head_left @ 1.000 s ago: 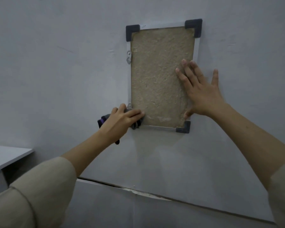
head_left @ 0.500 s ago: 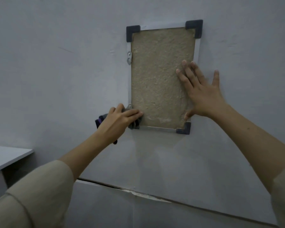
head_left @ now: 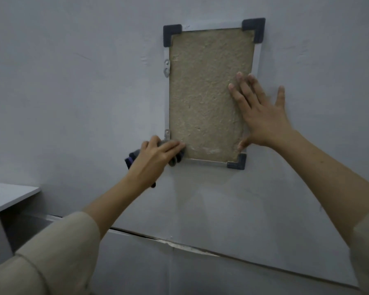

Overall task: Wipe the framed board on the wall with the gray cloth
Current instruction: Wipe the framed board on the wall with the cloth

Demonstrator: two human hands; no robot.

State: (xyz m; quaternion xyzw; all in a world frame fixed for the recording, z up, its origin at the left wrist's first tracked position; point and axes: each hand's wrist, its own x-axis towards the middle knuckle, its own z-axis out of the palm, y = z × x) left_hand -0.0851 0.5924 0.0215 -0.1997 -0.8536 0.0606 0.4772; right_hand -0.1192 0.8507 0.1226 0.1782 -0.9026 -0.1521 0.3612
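Barely anything has shifted since a second ago: the left hand (head_left: 156, 158) has slid slightly leftward along the bottom edge, still pressing the gray cloth (head_left: 175, 159) against the lower-left corner of the framed board (head_left: 207, 99). Its fingers curl over the bunched cloth, which sits at about 7 o'clock on the board. At 3 o'clock the right hand (head_left: 262, 116) lies flat with fingers spread, bracing the board's right edge against the gray wall (head_left: 73, 81). A white tabletop (head_left: 6, 194) juts in at 8 o'clock of the view.
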